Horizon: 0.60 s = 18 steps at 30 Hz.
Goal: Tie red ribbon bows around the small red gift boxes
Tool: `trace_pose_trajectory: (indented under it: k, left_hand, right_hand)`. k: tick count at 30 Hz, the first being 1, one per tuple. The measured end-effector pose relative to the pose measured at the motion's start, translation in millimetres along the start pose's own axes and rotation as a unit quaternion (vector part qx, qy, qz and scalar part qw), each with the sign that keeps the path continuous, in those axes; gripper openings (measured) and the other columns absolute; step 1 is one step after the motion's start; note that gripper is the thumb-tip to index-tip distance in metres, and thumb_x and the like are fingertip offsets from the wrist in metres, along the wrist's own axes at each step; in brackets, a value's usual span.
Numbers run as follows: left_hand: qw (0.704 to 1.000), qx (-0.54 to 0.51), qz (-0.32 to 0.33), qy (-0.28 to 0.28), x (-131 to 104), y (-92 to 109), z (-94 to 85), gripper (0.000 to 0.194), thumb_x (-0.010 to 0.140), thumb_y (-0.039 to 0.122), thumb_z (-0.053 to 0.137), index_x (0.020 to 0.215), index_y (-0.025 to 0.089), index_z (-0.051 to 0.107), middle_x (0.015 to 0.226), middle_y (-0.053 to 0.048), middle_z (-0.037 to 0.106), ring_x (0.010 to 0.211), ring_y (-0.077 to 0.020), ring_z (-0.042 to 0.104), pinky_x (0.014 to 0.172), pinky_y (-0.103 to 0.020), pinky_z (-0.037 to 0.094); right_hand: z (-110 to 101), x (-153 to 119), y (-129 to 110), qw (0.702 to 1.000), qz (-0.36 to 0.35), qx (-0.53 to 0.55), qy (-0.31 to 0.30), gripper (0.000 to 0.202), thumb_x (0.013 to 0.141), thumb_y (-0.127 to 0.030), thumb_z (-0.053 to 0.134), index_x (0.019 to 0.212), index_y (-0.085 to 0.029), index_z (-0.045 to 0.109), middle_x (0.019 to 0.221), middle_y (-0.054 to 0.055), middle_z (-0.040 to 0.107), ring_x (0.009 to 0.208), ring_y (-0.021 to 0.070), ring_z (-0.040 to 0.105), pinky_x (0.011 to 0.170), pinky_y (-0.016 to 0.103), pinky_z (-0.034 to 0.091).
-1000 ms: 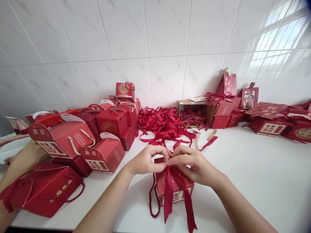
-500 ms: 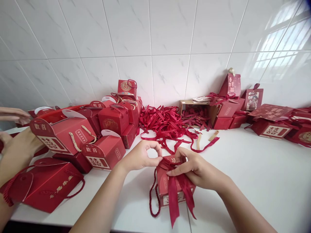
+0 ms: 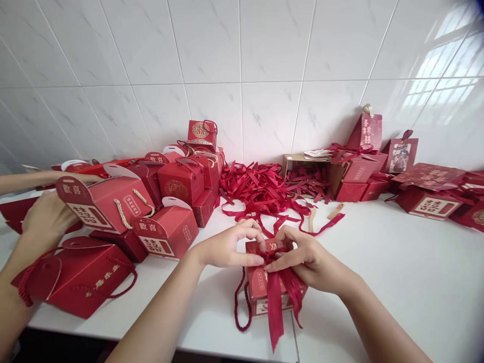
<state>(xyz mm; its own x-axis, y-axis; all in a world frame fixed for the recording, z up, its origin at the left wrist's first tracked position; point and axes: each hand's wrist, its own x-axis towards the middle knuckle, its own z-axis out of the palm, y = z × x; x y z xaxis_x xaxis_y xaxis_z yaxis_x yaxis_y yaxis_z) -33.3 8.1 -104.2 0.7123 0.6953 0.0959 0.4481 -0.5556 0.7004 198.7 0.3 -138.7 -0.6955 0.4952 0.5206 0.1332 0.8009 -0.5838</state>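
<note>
A small red gift box (image 3: 258, 281) with white-and-gold print rests on the table in front of me. Dark red ribbon (image 3: 275, 306) gathers in a knot or bow on its top, and two long tails hang over the near side. My left hand (image 3: 235, 246) has its thumb and fingertips closed around the ribbon at the knot. From the other side, my right hand (image 3: 307, 259) pinches the ribbon near the same spot. My fingers partly cover the knot. A dark red rope handle (image 3: 236, 307) loops down beside the box's left side.
Several red gift boxes (image 3: 113, 201) are stacked at the left, where another person's hands (image 3: 47, 214) reach in. Loose red ribbons (image 3: 257, 186) lie heaped by the tiled wall. An open carton (image 3: 289, 164) stands beside them, with more finished-looking boxes (image 3: 431, 201) at the right.
My left hand has moved from the loop's left end inward to the knot. My right hand keeps its pinch. The other person's far arm has reached further right, behind the stacked boxes.
</note>
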Motion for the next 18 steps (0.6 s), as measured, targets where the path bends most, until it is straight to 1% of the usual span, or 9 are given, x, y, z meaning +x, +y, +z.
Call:
trace_pose_trajectory:
  k: [2, 5, 7, 10, 12, 14, 16, 18]
  left_hand:
    - [1.0, -0.006, -0.002, -0.001, 0.7, -0.1, 1.8, 0.016, 0.075, 0.031, 0.068, 0.083, 0.02, 0.06, 0.107, -0.005, 0.049, 0.103, -0.0198, 0.048, 0.096, -0.034, 0.038]
    - [0.999, -0.033, 0.008, 0.002, 2.2, -0.2, 4.3, 0.018, 0.073, 0.029, 0.069, 0.073, 0.018, 0.054, 0.119, -0.007, 0.048, 0.111, -0.0224, 0.047, 0.095, -0.034, 0.039]
    - [0.997, -0.067, 0.024, -0.001, 3.0, -0.7, 5.1, 0.018, 0.073, 0.028, 0.069, 0.073, 0.018, 0.054, 0.125, -0.008, 0.048, 0.115, -0.0243, 0.047, 0.093, -0.034, 0.04]
    - [0.995, -0.096, 0.033, -0.001, 3.4, -2.3, 4.6, 0.013, 0.074, 0.028, 0.069, 0.078, 0.018, 0.06, 0.133, -0.009, 0.047, 0.121, -0.026, 0.046, 0.096, -0.036, 0.038]
    - [0.995, -0.097, 0.024, 0.012, 3.3, -3.1, 3.4, 0.012, 0.076, 0.029, 0.068, 0.076, 0.019, 0.063, 0.134, -0.008, 0.049, 0.123, -0.0264, 0.044, 0.101, -0.039, 0.034]
    - [0.993, -0.11, 0.02, 0.027, 3.3, -2.8, 2.9, 0.015, 0.078, 0.031, 0.066, 0.072, 0.018, 0.062, 0.131, -0.008, 0.052, 0.123, -0.0269, 0.044, 0.104, -0.042, 0.031]
    - [0.99, -0.133, 0.021, 0.046, 3.8, -0.3, 4.7, 0.02, 0.081, 0.034, 0.062, 0.071, 0.017, 0.06, 0.127, -0.009, 0.055, 0.121, -0.0265, 0.046, 0.103, -0.042, 0.032]
    - [0.985, -0.151, 0.017, 0.076, 4.8, 4.3, 9.7, 0.023, 0.086, 0.035, 0.055, 0.074, 0.017, 0.058, 0.121, -0.009, 0.057, 0.114, -0.024, 0.051, 0.099, -0.039, 0.037]
  right_hand:
    - [0.1, -0.4, 0.4, 1.0, 0.001, 0.003, 0.0, 0.045, 0.082, 0.0, 0.047, 0.1, -0.032, 0.073, 0.093, 0.006, 0.048, 0.082, 0.0147, 0.05, 0.068, 0.029, 0.047]
    - [0.0, -0.1, 0.0, 1.0, 0.0, 0.007, 0.003, 0.044, 0.082, 0.0, 0.048, 0.099, -0.032, 0.073, 0.092, 0.005, 0.048, 0.08, 0.0143, 0.05, 0.068, 0.029, 0.047]
    - [-0.1, 0.7, -0.9, 1.0, -0.006, 0.009, 0.009, 0.043, 0.082, 0.0, 0.049, 0.098, -0.031, 0.074, 0.091, 0.005, 0.049, 0.08, 0.0142, 0.051, 0.069, 0.029, 0.047]
    - [-0.1, 2.0, -1.7, 1.0, -0.013, 0.007, 0.017, 0.042, 0.082, -0.001, 0.049, 0.096, -0.03, 0.075, 0.09, 0.005, 0.049, 0.08, 0.0141, 0.051, 0.068, 0.029, 0.047]
    - [-0.1, 2.1, -1.3, 1.0, -0.013, 0.004, 0.019, 0.04, 0.084, -0.003, 0.048, 0.096, -0.031, 0.075, 0.09, 0.005, 0.049, 0.079, 0.0143, 0.051, 0.067, 0.029, 0.047]
    - [0.1, 1.7, -0.3, 1.0, -0.013, 0.003, 0.02, 0.039, 0.085, -0.005, 0.048, 0.095, -0.031, 0.075, 0.089, 0.005, 0.048, 0.079, 0.0143, 0.05, 0.067, 0.029, 0.047]
    - [0.4, 1.1, 0.9, 1.0, -0.012, 0.003, 0.02, 0.037, 0.086, -0.007, 0.048, 0.094, -0.031, 0.075, 0.088, 0.005, 0.047, 0.078, 0.0143, 0.049, 0.067, 0.029, 0.047]
    - [0.7, 0.6, 1.7, 1.0, -0.012, 0.005, 0.022, 0.035, 0.086, -0.008, 0.05, 0.093, -0.031, 0.075, 0.088, 0.005, 0.046, 0.078, 0.0143, 0.049, 0.067, 0.029, 0.047]
